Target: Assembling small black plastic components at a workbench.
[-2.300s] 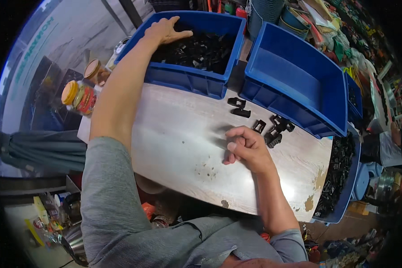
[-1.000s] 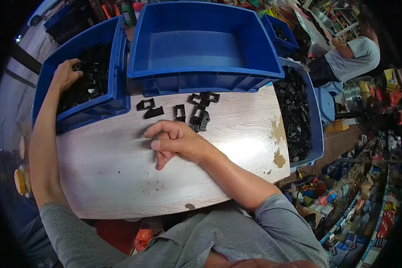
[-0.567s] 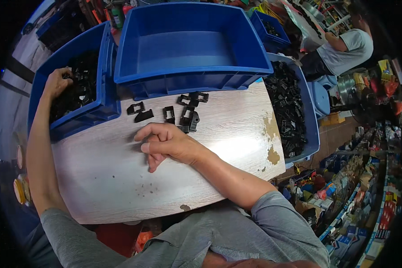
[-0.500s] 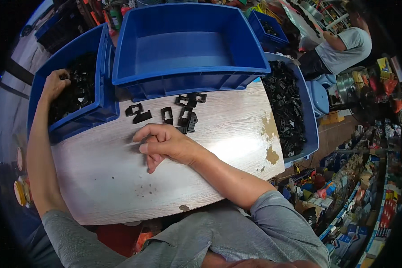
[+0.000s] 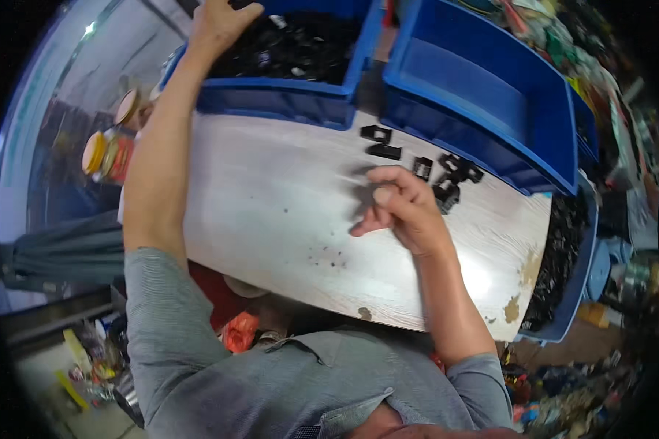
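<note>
My left hand point(image 5: 221, 28) reaches over the left blue bin point(image 5: 271, 94), which holds many small black plastic parts point(image 5: 300, 50). Its thumb is stretched out to the side, while the upper picture edge cuts off most of the other fingers; I see nothing held. Over the table, my right hand point(image 5: 414, 212) is open, its fingers loosely bent and apart with nothing between them. Just beyond it lie several black plastic parts: a frame-like piece point(image 5: 422, 168), a solid wedge-like piece point(image 5: 384, 151), another framed piece point(image 5: 375, 134), and a small cluster point(image 5: 458, 170).
An empty-looking blue bin point(image 5: 483, 77) stands at the table's far right. Beside the right edge, a lower tub point(image 5: 580, 282) holds more black parts. The pale wood-look table point(image 5: 271, 197) has chipped spots near its right end. Yellow-lidded jars point(image 5: 106, 155) stand at left.
The view has swung left, so bins and table appear shifted right. My left hand's thumb now sticks out from the parts. My right hand keeps its loose pose over the table.
</note>
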### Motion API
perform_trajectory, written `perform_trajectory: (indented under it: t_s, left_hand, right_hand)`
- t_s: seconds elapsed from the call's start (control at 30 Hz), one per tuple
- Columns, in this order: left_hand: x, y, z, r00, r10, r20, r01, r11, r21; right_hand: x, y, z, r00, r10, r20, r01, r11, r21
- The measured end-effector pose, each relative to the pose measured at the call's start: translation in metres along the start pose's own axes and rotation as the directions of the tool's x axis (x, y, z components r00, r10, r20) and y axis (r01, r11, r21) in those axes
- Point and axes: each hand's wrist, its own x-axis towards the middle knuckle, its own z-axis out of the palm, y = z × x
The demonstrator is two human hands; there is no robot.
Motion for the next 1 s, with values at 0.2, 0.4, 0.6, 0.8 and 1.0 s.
perform_trajectory:
  t_s: [0.2, 0.4, 0.6, 0.8, 1.0]
  left_hand:
    - [-0.087, 0.049, -0.041, 0.915, -0.016, -0.403, 0.004, 1.000, -0.030]
    - [-0.185, 0.044, -0.021, 0.906, 0.070, -0.418, -0.049, 0.997, 0.062]
    - [-0.228, 0.041, 0.020, 0.986, -0.092, -0.142, 0.121, 0.969, 0.215]
    - [-0.221, 0.047, 0.021, 0.990, -0.014, -0.139, 0.058, 0.945, 0.321]
    - [-0.169, 0.072, -0.005, 0.932, 0.229, -0.280, -0.217, 0.974, 0.072]
  right_hand:
    - [0.000, 0.001, 0.006, 1.000, 0.014, 0.001, -0.014, 1.000, -0.008]
    - [0.000, 0.000, 0.006, 1.000, 0.012, -0.005, -0.012, 1.000, -0.021]
    - [0.001, 0.001, 0.006, 1.000, 0.001, 0.003, -0.001, 1.000, -0.027]
    - [0.002, -0.001, 0.010, 1.000, 0.007, -0.003, -0.007, 0.999, -0.036]
    - [0.000, -0.001, 0.009, 0.999, 0.009, -0.034, -0.009, 1.000, 0.008]
